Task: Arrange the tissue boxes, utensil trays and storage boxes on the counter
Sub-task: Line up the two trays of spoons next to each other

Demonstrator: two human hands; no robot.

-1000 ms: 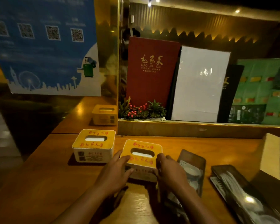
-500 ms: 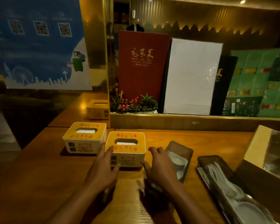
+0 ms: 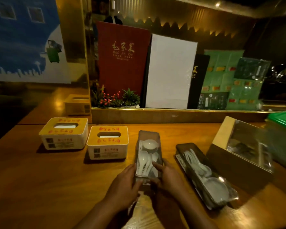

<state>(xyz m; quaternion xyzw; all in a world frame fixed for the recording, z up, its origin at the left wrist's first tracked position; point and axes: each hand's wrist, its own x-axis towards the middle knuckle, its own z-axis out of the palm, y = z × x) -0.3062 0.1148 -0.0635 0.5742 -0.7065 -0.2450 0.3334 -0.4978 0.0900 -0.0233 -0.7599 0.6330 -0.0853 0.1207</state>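
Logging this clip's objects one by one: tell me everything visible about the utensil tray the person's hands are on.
The utensil tray is a long, narrow, dark container, apparently with a clear lid, lying flat on the wooden counter with its length running away from the person. Inside are white spoons and a small white bowl. It sits just right of the nearer tissue box, apart from it. The left hand and right hand grip its near end from either side.

Glossy wooden counter (image 3: 40, 176), white glazed spoons (image 3: 144, 160)
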